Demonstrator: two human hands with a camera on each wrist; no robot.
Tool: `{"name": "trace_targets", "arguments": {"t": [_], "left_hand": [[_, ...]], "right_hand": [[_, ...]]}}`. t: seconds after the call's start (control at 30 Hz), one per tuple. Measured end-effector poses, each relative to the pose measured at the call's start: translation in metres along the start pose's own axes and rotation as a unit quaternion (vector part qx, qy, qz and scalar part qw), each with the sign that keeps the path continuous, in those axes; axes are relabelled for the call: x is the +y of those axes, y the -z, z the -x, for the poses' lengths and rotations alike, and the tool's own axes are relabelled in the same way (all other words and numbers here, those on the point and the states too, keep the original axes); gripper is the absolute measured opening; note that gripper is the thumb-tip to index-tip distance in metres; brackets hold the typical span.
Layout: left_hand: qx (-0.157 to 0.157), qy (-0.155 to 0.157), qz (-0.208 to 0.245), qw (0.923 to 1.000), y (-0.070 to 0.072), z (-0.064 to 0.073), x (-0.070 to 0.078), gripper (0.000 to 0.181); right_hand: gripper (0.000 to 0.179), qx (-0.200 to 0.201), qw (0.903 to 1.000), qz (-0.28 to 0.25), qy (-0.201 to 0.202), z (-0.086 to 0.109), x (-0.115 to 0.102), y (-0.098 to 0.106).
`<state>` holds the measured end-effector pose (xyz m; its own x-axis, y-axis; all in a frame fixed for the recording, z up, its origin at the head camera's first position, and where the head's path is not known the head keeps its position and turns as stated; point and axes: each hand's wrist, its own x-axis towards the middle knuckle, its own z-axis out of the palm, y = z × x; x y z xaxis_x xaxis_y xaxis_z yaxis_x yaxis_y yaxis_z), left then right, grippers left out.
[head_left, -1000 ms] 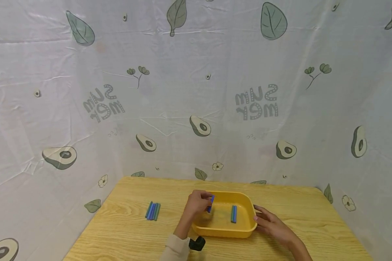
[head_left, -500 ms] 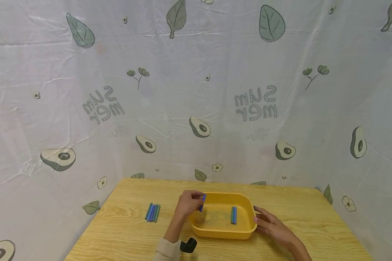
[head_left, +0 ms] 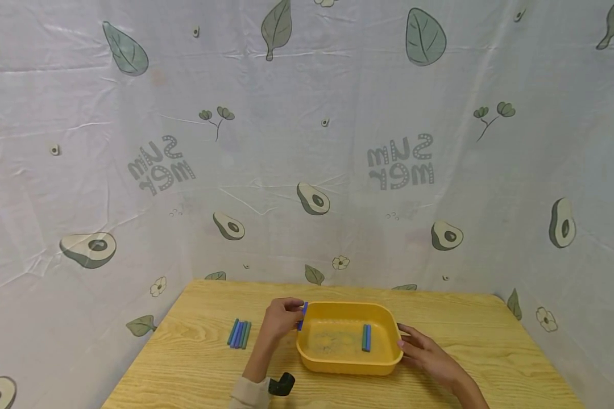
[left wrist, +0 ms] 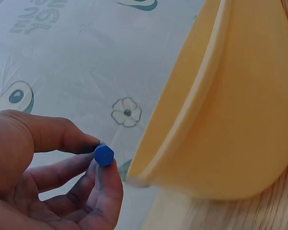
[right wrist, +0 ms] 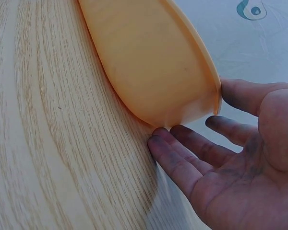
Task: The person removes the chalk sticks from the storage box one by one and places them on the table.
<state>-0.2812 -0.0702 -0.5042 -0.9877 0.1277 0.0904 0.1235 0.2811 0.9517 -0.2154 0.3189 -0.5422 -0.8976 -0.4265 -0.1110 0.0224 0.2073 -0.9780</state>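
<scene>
My left hand (head_left: 281, 318) pinches a blue chalk stick (left wrist: 104, 155) between thumb and fingertips. The stick's hexagonal end faces the left wrist camera, and dark smudges mark the fingers. It is just outside the left rim of a yellow plastic tray (head_left: 348, 366). Inside the tray, toward its right, a green stick (head_left: 364, 338) and a blue stick (head_left: 368, 338) lie side by side. My right hand (head_left: 430, 358) touches the tray's right outer side, thumb at the rim and fingers loosely extended near its base; nothing is gripped.
Left of the tray, several blue and green sticks (head_left: 239, 334) lie in a row on the wooden table (head_left: 199, 363). Dusty smudges spread over the tray's floor. A patterned cloth (head_left: 337, 227) hangs behind and along both sides of the table.
My left hand has moved left with the blue chalk stick, from over the tray to beyond its left rim. The right hand stays at the tray's side.
</scene>
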Motion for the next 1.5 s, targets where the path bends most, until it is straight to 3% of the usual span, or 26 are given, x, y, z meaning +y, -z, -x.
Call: {"name": "trace_targets", "arguments": {"t": [0.57, 0.8, 1.5], "left_hand": [[0.045, 0.013, -0.008, 0.9989, 0.041, 0.003, -0.023, 0.033], [0.049, 0.019, -0.002, 0.9986, 0.059, 0.007, -0.033, 0.035], [0.071, 0.044, -0.04, 0.9957, 0.107, 0.014, -0.06, 0.036]], "right_hand": [[0.074, -0.004, 0.9999, -0.011, 0.007, 0.001, 0.0, -0.001], [0.074, -0.002, 0.9999, -0.005, 0.009, 0.0, 0.001, -0.001], [0.073, -0.006, 0.9999, -0.009, 0.008, 0.001, 0.0, 0.0]]}}
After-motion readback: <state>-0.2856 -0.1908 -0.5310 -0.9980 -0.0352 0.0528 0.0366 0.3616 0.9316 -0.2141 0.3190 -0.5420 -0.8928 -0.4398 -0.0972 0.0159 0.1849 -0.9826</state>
